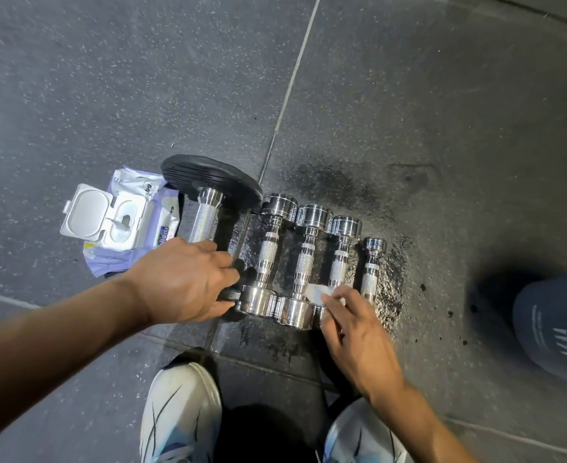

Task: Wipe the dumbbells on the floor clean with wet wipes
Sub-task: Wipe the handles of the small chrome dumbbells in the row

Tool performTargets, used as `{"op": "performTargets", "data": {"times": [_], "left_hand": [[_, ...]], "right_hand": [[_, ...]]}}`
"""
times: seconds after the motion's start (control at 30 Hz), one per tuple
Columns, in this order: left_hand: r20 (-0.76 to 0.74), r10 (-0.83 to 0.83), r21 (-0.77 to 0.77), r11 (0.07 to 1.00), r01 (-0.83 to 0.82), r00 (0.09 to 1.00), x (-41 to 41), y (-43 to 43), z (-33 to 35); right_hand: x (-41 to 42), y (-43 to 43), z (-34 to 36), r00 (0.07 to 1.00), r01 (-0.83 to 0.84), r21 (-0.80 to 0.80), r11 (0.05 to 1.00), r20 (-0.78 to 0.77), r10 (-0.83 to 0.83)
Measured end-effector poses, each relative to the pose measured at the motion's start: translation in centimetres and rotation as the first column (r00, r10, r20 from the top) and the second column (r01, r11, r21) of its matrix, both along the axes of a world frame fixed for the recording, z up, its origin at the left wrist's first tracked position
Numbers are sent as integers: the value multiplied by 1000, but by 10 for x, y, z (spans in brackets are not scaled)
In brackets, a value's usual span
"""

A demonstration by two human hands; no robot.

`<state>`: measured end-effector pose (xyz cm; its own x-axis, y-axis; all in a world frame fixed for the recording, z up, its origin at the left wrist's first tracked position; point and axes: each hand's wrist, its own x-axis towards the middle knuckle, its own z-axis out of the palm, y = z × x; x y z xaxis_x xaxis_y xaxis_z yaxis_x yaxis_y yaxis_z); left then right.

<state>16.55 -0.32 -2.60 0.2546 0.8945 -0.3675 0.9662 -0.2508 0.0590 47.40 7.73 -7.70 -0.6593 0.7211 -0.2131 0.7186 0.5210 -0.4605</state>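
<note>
On the dark floor [409, 78], five dumbbells [304, 265] are lying in a row. Left hand [182, 282] is curling its fingers over the biggest one's near end, probably steadying it, while right hand [352, 332] is pinching a wipe [319, 292] against a chrome handle.

Four chrome dumbbells [304, 262] lie side by side – a white wet wipe [319, 292] crumpled on the third's handle

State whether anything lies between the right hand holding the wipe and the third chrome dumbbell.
Nothing visible does. The right hand already presses the wet wipe against the near end of the third chrome dumbbell, and that end is hidden beneath the hand.
</note>
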Motion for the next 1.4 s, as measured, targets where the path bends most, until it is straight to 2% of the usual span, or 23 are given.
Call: {"op": "performTargets", "data": {"times": [0.07, 0.17, 0.3, 0.43, 0.6, 0.8, 1.1, 1.23, 1.3, 1.4], "left_hand": [[11, 6, 11, 1000, -6, 1000, -1, 1, 1], [-2, 0, -13, 1000, 0, 1000, -1, 2, 2], [63, -17, 54, 998, 14, 998, -5, 0, -2], [54, -44, 81, 996, 40, 998, -6, -1, -5], [49, -25, 65, 998, 22, 999, -6, 0, -2], [-7, 0, -24, 1000, 0, 1000, 0, 2, 5], [9, 1, -48, 999, 0, 1000, 0, 2, 6], [5, -12, -30, 999, 12, 1000, 0, 3, 5], [46, -3, 3, 1000, 3, 999, -2, 1, 3], [70, -18, 82, 997, 12, 997, -6, 0, -1]], "right_hand": [[-1, -2, 0, 1000, 18, -12, 1000, 18, -18], [-8, 2, 5, 998, -11, 56, 998, 56, 8], [-11, 3, 9, 997, -10, 63, 998, 83, 5], [-11, -3, 4, 986, -35, 96, 995, 167, 19], [-16, 7, 3, 995, 44, 69, 997, 91, -50], [-37, 51, -1, 993, 106, 189, 976, 34, -115], [-28, 29, 1, 993, 114, 109, 988, 29, -118], [-11, 3, 8, 996, 29, 70, 997, 85, -35], [-5, -6, 4, 993, -6, 48, 999, 119, 0], [-3, -4, 3, 994, 42, 69, 997, 96, -48]]}}
